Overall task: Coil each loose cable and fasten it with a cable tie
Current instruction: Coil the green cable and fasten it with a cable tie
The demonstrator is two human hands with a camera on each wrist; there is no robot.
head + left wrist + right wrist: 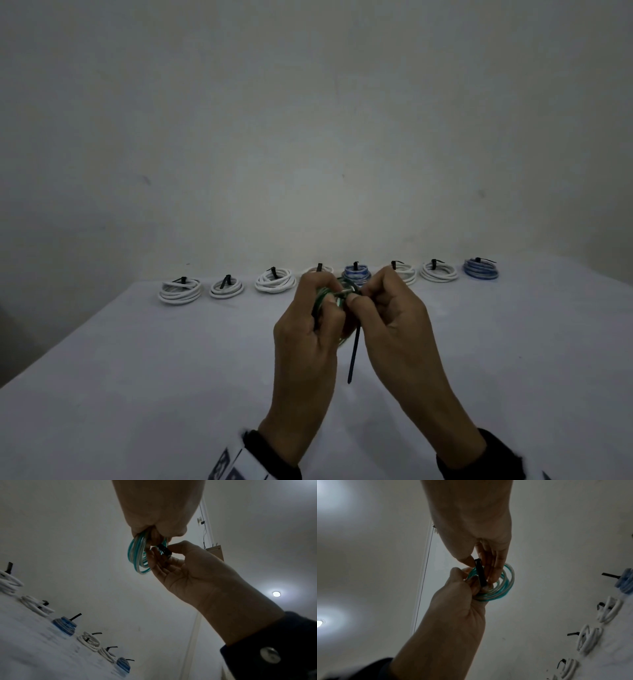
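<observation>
A green and white cable coil (pixel 346 285) is held up over the middle of the table, between both hands. My left hand (pixel 329 298) grips the coil (pixel 137 557), with its fingers curled round the loops. My right hand (pixel 357 297) pinches a black cable tie (pixel 352 356) against the coil, and the tie's long tail hangs down between my wrists. In the right wrist view the tie (pixel 479 572) lies across the loops of the coil (pixel 507 585) between thumb and fingers. I cannot see whether the tie is closed round the loops.
Several coils, each with a black tie, stand in a row along the table's far edge: white ones such as the coil (pixel 180 291) at the left end, and two blue ones (pixel 480 270). A white cloth (pixel 137 377) covers the table, and a plain wall rises behind it.
</observation>
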